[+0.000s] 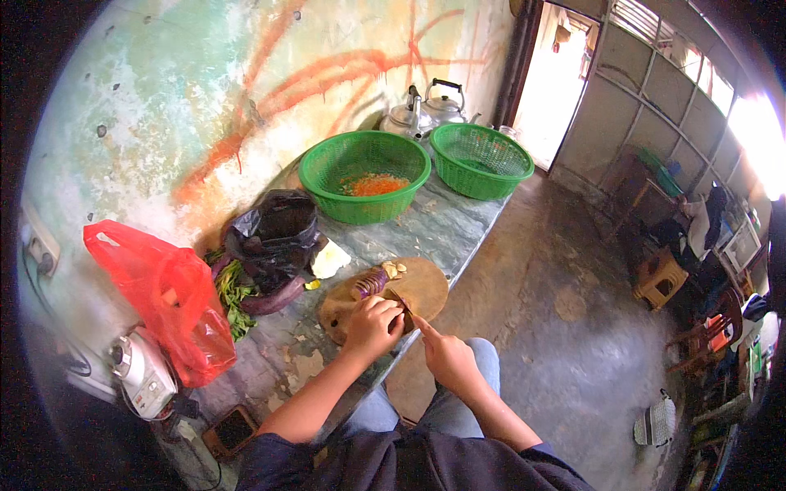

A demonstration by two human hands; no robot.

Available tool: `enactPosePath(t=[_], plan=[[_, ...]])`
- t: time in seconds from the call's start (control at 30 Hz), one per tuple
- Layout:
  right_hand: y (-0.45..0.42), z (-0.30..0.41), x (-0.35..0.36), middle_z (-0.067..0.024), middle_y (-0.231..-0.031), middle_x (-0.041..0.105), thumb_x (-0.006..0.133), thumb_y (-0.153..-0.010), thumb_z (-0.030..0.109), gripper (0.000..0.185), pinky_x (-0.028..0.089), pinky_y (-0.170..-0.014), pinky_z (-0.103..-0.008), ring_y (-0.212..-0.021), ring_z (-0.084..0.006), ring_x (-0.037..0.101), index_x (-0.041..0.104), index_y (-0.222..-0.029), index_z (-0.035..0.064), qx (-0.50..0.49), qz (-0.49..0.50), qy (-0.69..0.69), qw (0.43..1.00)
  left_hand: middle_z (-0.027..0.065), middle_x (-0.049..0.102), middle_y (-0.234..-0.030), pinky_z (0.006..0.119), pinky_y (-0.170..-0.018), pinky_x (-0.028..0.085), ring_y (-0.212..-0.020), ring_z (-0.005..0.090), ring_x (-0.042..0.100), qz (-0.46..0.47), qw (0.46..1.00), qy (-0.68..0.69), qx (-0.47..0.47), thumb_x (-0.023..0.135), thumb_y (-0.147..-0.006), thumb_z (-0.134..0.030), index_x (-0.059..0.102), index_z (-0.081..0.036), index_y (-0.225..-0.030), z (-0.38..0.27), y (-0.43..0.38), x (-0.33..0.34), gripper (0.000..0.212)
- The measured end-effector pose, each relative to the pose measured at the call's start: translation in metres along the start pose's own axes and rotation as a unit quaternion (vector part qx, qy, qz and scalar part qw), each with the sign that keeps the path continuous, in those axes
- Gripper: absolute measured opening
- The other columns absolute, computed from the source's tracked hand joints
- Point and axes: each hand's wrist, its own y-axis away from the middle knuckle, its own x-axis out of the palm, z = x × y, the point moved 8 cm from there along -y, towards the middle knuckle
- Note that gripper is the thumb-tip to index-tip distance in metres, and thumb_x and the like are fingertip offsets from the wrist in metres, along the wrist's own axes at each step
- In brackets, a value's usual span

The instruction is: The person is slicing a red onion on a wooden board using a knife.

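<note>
A round wooden cutting board (430, 288) lies at the table's edge in front of me. My left hand (373, 325) rests on it, fingers bent over a small dark piece that I cannot make out well. In my right hand (447, 356) is a knife (402, 302), its handle hidden by the fingers and its blade beside the left fingertips. Sliced purple eggplant (371, 283) lies on the board beyond the left hand, with several pale pieces (394, 269) next to it. Left of the board are a whole purple eggplant (274, 301), leafy greens (235, 301) and a white chunk (330, 259).
Behind the board stand a green plastic basket (365, 208) with orange shreds (376, 184), a second green basket (482, 178) and metal kettles (443, 107). A black plastic bag (273, 239), red plastic bag (178, 301), white appliance (144, 380) and phone (233, 429) are at left.
</note>
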Motion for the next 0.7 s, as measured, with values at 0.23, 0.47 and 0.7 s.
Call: enactPosePath(t=[0.23,0.47,0.7], plan=[[0.004,0.003,-0.003,-0.0208,-0.073,0.066,0.049,-0.09,0.014,0.052,0.053,-0.058,-0.0508,-0.066,-0.0392,0.067,0.045,-0.142,0.0242,-0.005,0.015,0.05,0.999,0.0054,0.068,-0.096,0.041,-0.09,0.046,-0.097,0.0242,0.06,0.003,1.0,-0.006,-0.009,0.067,-0.079,-0.016,0.07,-0.006,-0.085,0.004,0.002,0.002,0.011],[0.008,-0.009,-0.011,-0.0267,-0.084,0.066,0.055,-0.093,0.019,0.044,0.051,-0.066,-0.0506,-0.078,-0.0446,0.064,0.053,-0.136,0.0249,0.053,-0.02,-0.086,0.995,0.0066,0.068,-0.098,0.041,-0.09,0.047,-0.098,0.0252,0.06,-0.002,1.0,-0.004,-0.008,0.067,-0.079,-0.015,0.069,-0.005,-0.083,0.001,0.001,0.001,0.011],[0.016,-0.013,-0.004,-0.0259,-0.082,0.066,0.055,-0.094,0.019,0.043,0.051,-0.064,-0.051,-0.075,-0.0438,0.065,0.054,-0.136,0.0248,0.043,-0.008,-0.068,0.997,0.0064,0.068,-0.097,0.04,-0.087,0.049,-0.098,0.0254,0.06,0.0,1.0,-0.012,-0.016,0.066,-0.078,-0.014,0.068,-0.004,-0.077,0.002,0.002,0.001,0.01]])
